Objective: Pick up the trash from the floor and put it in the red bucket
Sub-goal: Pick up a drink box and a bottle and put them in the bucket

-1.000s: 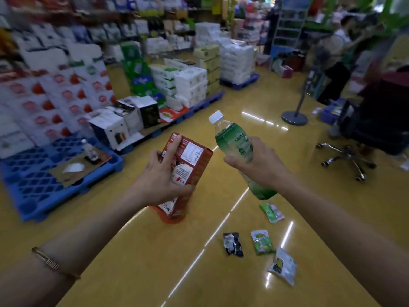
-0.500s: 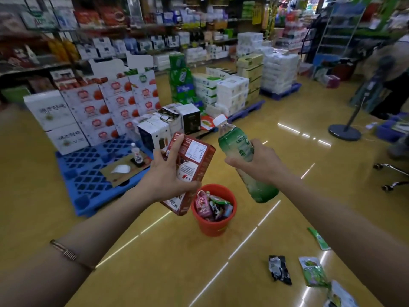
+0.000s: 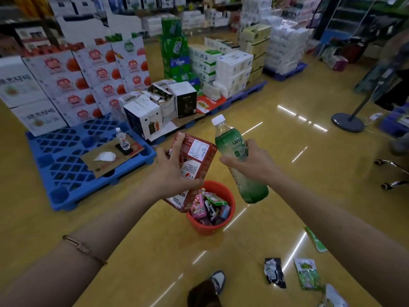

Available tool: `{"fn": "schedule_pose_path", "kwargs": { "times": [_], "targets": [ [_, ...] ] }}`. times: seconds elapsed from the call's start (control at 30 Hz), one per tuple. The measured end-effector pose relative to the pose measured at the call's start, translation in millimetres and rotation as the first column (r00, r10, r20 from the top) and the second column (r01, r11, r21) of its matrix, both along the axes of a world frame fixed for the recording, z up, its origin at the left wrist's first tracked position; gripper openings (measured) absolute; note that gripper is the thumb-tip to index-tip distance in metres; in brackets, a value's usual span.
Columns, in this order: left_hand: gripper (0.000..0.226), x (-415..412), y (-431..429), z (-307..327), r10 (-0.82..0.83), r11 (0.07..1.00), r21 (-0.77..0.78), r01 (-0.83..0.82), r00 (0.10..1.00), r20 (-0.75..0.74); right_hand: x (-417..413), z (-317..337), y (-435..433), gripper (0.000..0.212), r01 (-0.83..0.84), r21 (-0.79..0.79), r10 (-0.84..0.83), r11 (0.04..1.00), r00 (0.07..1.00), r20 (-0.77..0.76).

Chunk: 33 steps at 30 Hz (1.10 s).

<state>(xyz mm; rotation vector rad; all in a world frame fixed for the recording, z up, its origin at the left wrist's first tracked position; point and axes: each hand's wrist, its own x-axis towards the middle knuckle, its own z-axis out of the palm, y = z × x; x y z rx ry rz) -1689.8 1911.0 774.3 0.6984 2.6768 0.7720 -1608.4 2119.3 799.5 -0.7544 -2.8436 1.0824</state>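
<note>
Fingers (image 3: 179,138) of the left hand (image 3: 172,173) curl round a red-brown box (image 3: 197,156). The fingertips hook over its top edge and the thumb presses low on its front. The box is tilted, and its bottom corner hangs in front of the left rim of the red bucket (image 3: 205,229).

The right hand (image 3: 254,167) grips a green bottle (image 3: 234,147) round its middle, with the fingers wrapped tight on it. The bottle leans, with its white cap (image 3: 218,119) up and pointing away. Its fat bottom end hangs just to the right of the bucket.

The bucket stands on the shiny yellow floor (image 3: 132,262), between the two arms. It is nearly full of bright wrappers (image 3: 210,209), pink and green and black.

More trash lies on the floor to the right, well apart from the bucket. A black wrapper (image 3: 274,272) lies beside a green packet (image 3: 307,273). A thin green wrapper (image 3: 315,240) lies a bit farther up. A pale packet (image 3: 334,298) sits at the bottom edge.

A thin bracelet (image 3: 84,249) is on the left wrist. One shoe (image 3: 218,281) shows at the bottom. A blue pallet (image 3: 66,169) lies on the floor to the left.
</note>
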Motion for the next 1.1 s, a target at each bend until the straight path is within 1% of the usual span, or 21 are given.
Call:
{"fn": "schedule_pose_path", "kwargs": {
  "times": [0.07, 0.13, 0.23, 0.43, 0.5, 0.6, 0.67, 0.73, 0.8, 0.87, 0.93, 1.1],
  "targets": [
    [0.121, -25.6, 16.2, -5.9, -0.004, 0.997, -0.078, 0.004, 1.0, -0.003, -28.9, -8.2, 14.7, 0.059, 0.005, -0.021, -0.005, 1.0, 1.0, 0.02],
    [0.12, -52.0, 32.7, -12.2, 0.006, 0.992, -0.123, -0.004, 1.0, 0.017, -57.7, -16.3, 31.5, 0.059, -0.002, -0.035, 0.002, 0.999, 1.0, 0.022],
    [0.118, -86.5, 55.8, -18.6, 0.025, 0.989, -0.15, -0.019, 0.999, 0.04, -95.7, -25.7, 57.4, 0.061, -0.001, -0.064, 0.002, 0.998, 1.0, 0.004],
    [0.119, -146.9, 95.2, -30.2, 0.023, 0.985, -0.173, -0.011, 0.998, 0.064, -143.2, -49.7, 97.3, 0.073, 0.041, -0.132, -0.036, 0.99, 0.999, 0.034],
    [0.12, -167.1, 108.8, -38.9, 0.004, 0.984, -0.176, 0.014, 0.995, 0.102, -153.2, -59.3, 108.3, 0.073, 0.075, -0.155, -0.067, 0.985, 0.996, 0.053],
    [0.121, -196.2, 132.0, -59.7, -0.043, 0.98, -0.182, 0.076, 0.983, 0.179, -161.5, -76.7, 122.6, 0.069, 0.16, -0.174, -0.145, 0.972, 0.985, 0.093],
    [0.119, -216.4, 150.4, -76.4, -0.091, 0.965, -0.222, 0.139, 0.973, 0.213, -164.4, -93.8, 131.2, 0.067, 0.228, -0.18, -0.209, 0.957, 0.971, 0.119],
    [0.116, -235.6, 167.1, -95.2, -0.126, 0.945, -0.262, 0.195, 0.958, 0.258, -165.7, -114.1, 136.9, 0.066, 0.313, -0.192, -0.287, 0.93, 0.946, 0.153],
    [0.115, -257.5, 183.2, -114.3, -0.172, 0.932, -0.261, 0.252, 0.94, 0.293, -170.7, -133.8, 141.5, 0.067, 0.397, -0.191, -0.364, 0.898, 0.912, 0.187],
    [0.117, -280.7, 195.1, -133.9, -0.224, 0.912, -0.251, 0.323, 0.907, 0.356, -175.5, -153.8, 143.2, 0.068, 0.504, -0.206, -0.456, 0.839, 0.857, 0.242],
    [0.118, -299.9, 209.6, -152.1, -0.287, 0.887, -0.24, 0.396, 0.877, 0.384, -180.5, -174.5, 142.8, 0.068, 0.585, -0.218, -0.527, 0.781, 0.805, 0.271],
    [0.121, -322.7, 243.1, -214.0, -0.381, 0.814, -0.25, 0.524, 0.807, 0.451, -190.2, -237.2, 142.9, 0.073, 0.703, -0.218, -0.638, 0.677, 0.709, 0.302]
  ]
}}
